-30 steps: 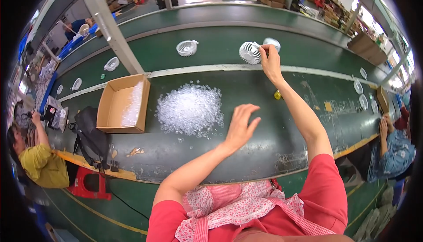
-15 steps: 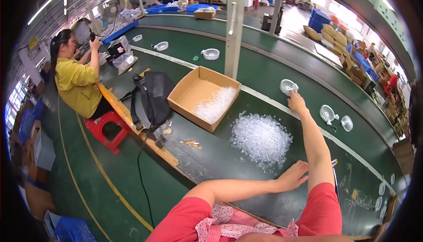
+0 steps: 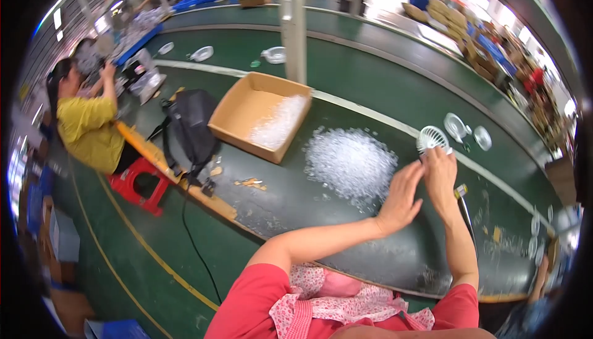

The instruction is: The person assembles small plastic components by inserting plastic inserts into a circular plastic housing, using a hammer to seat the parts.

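Observation:
A round white slotted plastic cover (image 3: 432,135) is tilted up over the near edge of the green belt. My right hand (image 3: 440,169) has its fingers closed on the lower side of it. Close beside that, my left hand (image 3: 398,200) reaches in with fingers stretched and thumb apart; its fingertips come near my right hand, and whether they touch is hard to tell. Left of both hands, a heap of small transparent plastic rings (image 3: 351,163) lies on the dark bench (image 3: 346,259).
A cardboard tray (image 3: 231,110) with more transparent pieces and a black bag (image 3: 191,123) lie left. More white covers (image 3: 455,127) ride the green belt (image 3: 364,83). A metal post (image 3: 293,30) stands behind the tray. A person in yellow (image 3: 86,123) sits at the far left.
My right hand has drawn the white cover back from the belt toward me. My left hand has risen from the bench toward it. The whole view has shifted a little.

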A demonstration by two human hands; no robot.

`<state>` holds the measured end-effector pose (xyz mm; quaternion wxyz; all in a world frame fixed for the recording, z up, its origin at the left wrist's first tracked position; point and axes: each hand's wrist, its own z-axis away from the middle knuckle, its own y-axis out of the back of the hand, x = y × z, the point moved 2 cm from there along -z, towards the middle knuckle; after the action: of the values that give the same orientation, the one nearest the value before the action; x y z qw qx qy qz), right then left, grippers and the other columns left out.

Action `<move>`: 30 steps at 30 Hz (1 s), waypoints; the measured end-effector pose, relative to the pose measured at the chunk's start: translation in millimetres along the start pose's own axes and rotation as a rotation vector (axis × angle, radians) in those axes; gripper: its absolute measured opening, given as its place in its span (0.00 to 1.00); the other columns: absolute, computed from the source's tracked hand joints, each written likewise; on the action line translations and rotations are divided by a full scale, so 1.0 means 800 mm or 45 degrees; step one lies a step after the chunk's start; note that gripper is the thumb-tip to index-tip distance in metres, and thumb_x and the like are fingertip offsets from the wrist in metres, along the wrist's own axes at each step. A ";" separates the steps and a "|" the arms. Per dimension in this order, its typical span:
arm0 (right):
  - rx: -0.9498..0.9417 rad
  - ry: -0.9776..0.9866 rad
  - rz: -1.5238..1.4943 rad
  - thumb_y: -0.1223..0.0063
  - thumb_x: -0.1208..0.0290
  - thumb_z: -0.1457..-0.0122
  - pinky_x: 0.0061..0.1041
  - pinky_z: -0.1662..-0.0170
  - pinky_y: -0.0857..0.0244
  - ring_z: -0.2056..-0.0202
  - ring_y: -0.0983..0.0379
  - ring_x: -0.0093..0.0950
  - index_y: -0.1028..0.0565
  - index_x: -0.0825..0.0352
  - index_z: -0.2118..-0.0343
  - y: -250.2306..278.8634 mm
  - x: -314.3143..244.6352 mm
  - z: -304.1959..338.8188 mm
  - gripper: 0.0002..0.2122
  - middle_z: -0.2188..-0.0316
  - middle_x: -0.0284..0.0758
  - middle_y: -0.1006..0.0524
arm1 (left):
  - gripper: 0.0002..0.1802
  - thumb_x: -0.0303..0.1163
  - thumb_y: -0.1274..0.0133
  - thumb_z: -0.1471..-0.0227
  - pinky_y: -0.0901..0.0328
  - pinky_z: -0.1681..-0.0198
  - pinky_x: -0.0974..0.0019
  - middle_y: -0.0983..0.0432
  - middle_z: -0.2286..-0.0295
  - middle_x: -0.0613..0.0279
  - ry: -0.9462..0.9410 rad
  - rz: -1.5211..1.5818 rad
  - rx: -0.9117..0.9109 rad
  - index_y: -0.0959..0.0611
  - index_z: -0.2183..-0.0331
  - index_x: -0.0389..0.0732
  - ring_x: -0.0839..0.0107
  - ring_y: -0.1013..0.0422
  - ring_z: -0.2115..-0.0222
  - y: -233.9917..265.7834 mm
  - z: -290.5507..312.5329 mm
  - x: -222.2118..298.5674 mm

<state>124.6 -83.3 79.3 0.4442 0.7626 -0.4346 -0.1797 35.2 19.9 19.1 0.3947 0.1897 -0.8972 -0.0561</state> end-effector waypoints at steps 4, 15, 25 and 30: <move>-0.431 -0.108 -0.464 0.45 0.77 0.54 0.42 0.61 0.33 0.68 0.25 0.46 0.25 0.69 0.72 0.037 -0.022 0.079 0.05 0.72 0.43 0.22 | 0.54 0.28 0.37 0.62 0.59 0.35 0.37 0.47 0.38 0.47 -0.139 -0.377 -0.254 0.47 0.37 0.31 0.44 0.51 0.37 -0.010 0.004 -0.008; -0.358 -0.291 -0.886 0.37 0.74 0.48 0.37 0.36 0.47 0.40 0.40 0.40 0.35 0.64 0.41 0.042 0.042 0.136 0.31 0.47 0.40 0.30 | 0.25 0.24 0.40 0.55 0.60 0.36 0.32 0.25 0.59 0.61 -0.276 -0.633 -0.493 0.25 0.52 0.40 0.57 0.35 0.47 -0.002 0.000 -0.006; -0.158 -0.433 -0.903 0.42 0.74 0.43 0.38 0.41 0.43 0.56 0.28 0.34 0.27 0.66 0.53 0.042 0.013 0.151 0.15 0.67 0.32 0.22 | 0.18 0.21 0.42 0.57 0.39 0.57 0.59 0.27 0.65 0.62 -0.392 -0.426 -0.547 0.22 0.60 0.41 0.63 0.30 0.63 -0.004 -0.010 0.002; -0.191 -0.527 -1.089 0.44 0.74 0.42 0.36 0.58 0.32 0.62 0.24 0.40 0.27 0.70 0.64 0.048 0.007 0.149 0.07 0.68 0.42 0.22 | 0.18 0.21 0.40 0.60 0.39 0.60 0.60 0.26 0.66 0.62 -0.377 -0.454 -0.476 0.21 0.62 0.41 0.64 0.30 0.64 0.005 -0.008 0.009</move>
<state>29.9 -158.9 47.4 0.2884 0.7869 -0.1469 -0.5254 34.7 20.9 29.4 0.2718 0.2580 -0.8716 -0.3160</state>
